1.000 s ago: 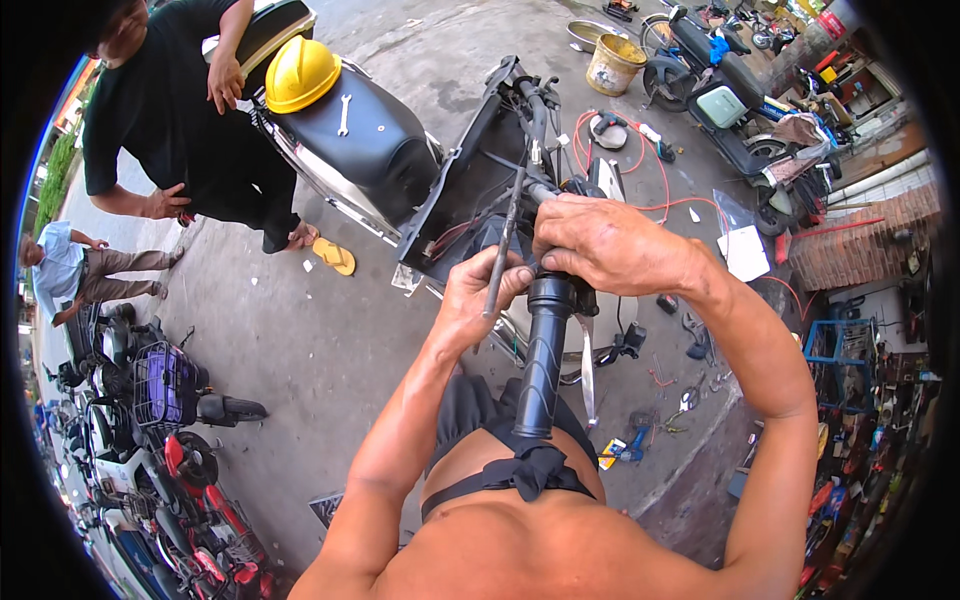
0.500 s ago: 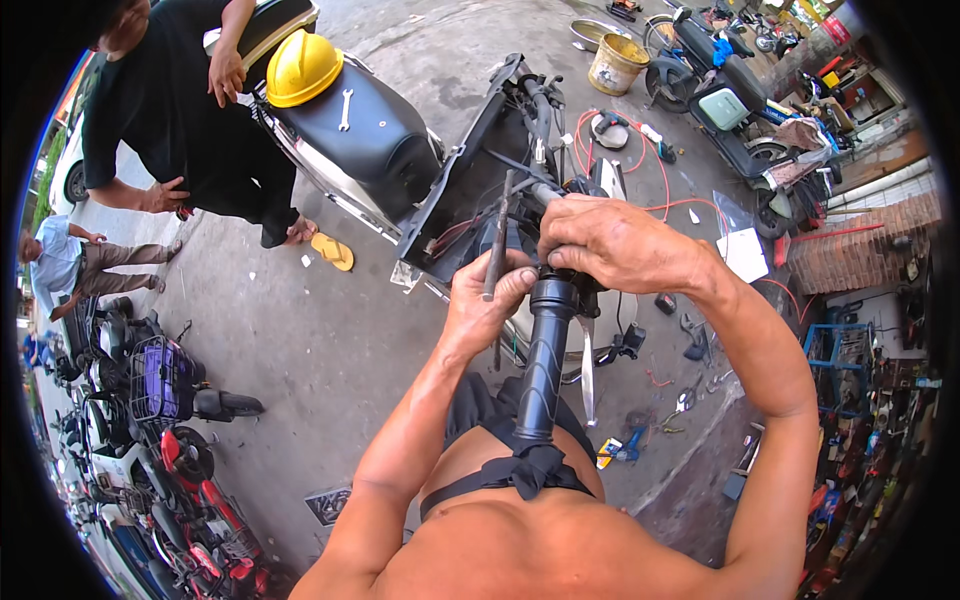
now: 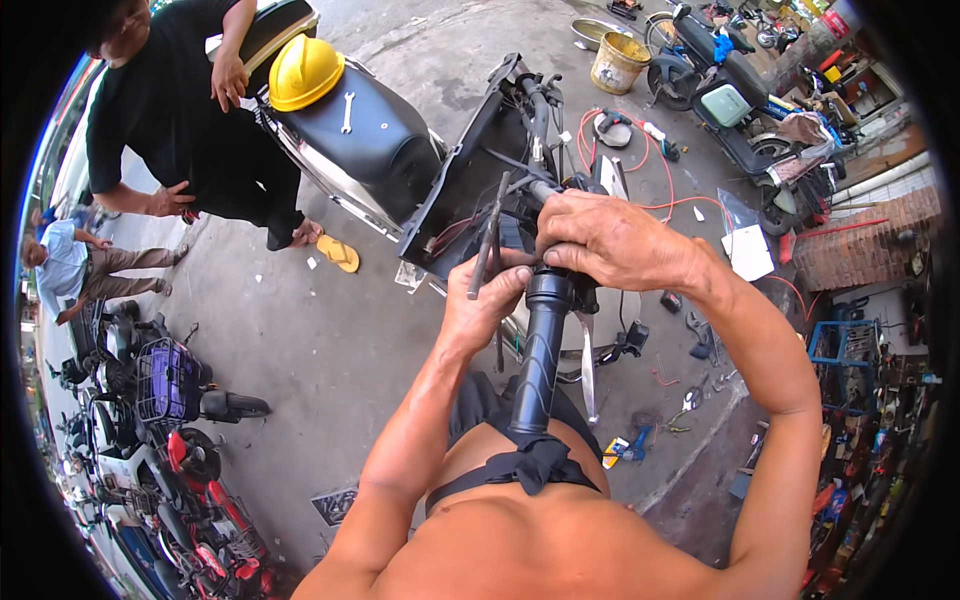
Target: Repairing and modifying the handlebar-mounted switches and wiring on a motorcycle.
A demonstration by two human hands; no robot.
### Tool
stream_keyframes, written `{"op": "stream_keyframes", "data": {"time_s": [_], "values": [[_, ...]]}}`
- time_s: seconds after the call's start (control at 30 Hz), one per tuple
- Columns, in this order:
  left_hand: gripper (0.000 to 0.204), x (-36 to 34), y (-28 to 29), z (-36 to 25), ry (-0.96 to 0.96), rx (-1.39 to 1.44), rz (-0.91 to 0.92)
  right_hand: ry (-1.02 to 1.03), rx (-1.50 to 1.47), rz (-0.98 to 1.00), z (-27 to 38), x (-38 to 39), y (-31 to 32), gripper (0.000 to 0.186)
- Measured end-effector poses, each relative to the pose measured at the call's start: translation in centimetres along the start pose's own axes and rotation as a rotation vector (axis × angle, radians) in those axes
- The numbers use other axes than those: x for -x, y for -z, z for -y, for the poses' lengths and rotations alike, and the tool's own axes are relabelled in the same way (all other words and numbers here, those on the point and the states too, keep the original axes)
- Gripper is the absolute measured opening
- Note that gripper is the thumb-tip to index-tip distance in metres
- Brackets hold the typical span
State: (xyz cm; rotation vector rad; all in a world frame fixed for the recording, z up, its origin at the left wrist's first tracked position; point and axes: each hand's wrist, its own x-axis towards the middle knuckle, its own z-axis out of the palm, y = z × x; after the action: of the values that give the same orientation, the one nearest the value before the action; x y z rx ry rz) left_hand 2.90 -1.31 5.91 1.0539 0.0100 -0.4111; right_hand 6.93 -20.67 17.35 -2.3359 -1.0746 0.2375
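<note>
A black handlebar grip [image 3: 541, 350] points toward my body, with a silver brake lever [image 3: 588, 372] beside it. My left hand [image 3: 484, 305] is closed around a dark metal rod [image 3: 487, 240], left of the grip's inner collar. A second thin dark length shows below those fingers; whether it belongs to the same piece I cannot tell. Bent over the handlebar at the collar, my right hand [image 3: 612, 236] has its fingers pressed together, and what they pinch is hidden. Beyond both hands lies the scooter's stripped front body [image 3: 450, 215], with cables exposed.
A yellow hard hat [image 3: 306, 73] and a wrench [image 3: 347, 112] rest on the scooter seat [image 3: 375, 135]. A person in black [image 3: 170, 110] stands at its left. Parked motorbikes [image 3: 170, 470] line the left. Orange hose [image 3: 668, 185], a bucket [image 3: 618, 64] and tools [image 3: 690, 398] lie rightward.
The rod in my left hand has tilted slightly, its near end shifting left. My right hand stays at the collar, and the whole view has shifted a little.
</note>
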Motion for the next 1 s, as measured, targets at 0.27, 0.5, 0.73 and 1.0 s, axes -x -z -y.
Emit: {"op": "stream_keyframes", "data": {"time_s": [0.27, 0.5, 0.73, 1.0], "values": [[0.021, -0.7, -1.3, 0.7, 0.019, -0.064, -0.048, -0.079, 0.026, 0.038, -0.6, 0.0, 0.6, 0.022], [0.017, 0.4, -1.0, 0.5, -0.055, 0.032, -0.054, 0.036, -0.019, -0.056, -0.5, 0.0, -1.1, 0.02], [0.021, -0.4, -1.4, 0.4, -0.101, 0.168, -0.009, 0.028, 0.093, 0.055, 0.3, -1.0, 0.9, 0.018], [0.02, -0.2, -1.6, -0.1, -0.091, -0.002, -0.088, -0.051, 0.011, 0.045, 0.2, -0.9, 1.6, 0.023]]}}
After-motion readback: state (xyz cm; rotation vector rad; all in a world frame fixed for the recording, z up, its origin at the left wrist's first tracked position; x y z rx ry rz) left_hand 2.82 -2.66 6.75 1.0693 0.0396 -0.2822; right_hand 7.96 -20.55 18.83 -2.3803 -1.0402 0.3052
